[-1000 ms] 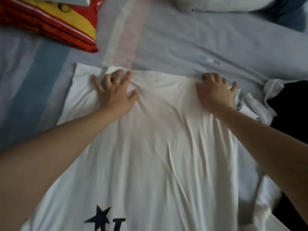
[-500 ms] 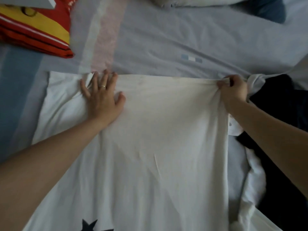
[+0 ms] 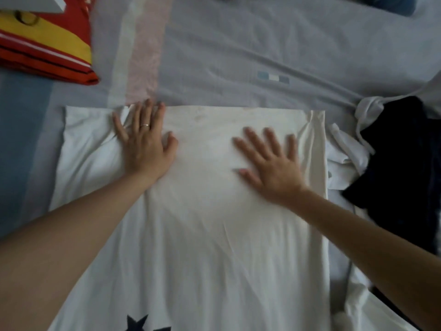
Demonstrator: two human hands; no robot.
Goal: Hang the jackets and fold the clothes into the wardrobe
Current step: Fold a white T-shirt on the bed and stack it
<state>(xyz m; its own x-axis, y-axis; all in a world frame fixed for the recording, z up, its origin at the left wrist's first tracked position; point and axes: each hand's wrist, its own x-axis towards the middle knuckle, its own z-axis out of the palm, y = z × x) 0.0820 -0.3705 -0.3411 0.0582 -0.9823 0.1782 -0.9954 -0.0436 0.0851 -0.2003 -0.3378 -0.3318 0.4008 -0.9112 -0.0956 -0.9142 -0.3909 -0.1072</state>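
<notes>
From my remote seat I see a white T-shirt [image 3: 214, 235] lying flat on the striped bed sheet [image 3: 262, 44]. Its long axis runs straight away from the camera. Its far edge is a straight line across the bed, and a dark star print [image 3: 137, 322] sits at the near end by the bottom of the view. A sleeve [image 3: 83, 144] spreads out to the left, while the right side looks folded inward into a narrow creased strip [image 3: 315, 144].

The left hand [image 3: 145, 144], wearing a ring [image 3: 144, 125], lies palm down with fingers straight and slightly apart. It presses the cloth where the sleeve meets the body, fingertips reaching the far edge. The right hand [image 3: 269, 163] also lies flat, fingers splayed wide, resting on the shirt right of centre and just short of the creased strip.

A folded red and yellow garment [image 3: 47, 48] sits at the far left. A dark navy garment [image 3: 401, 163] lies to the right, over some crumpled white cloth [image 3: 343, 151].
</notes>
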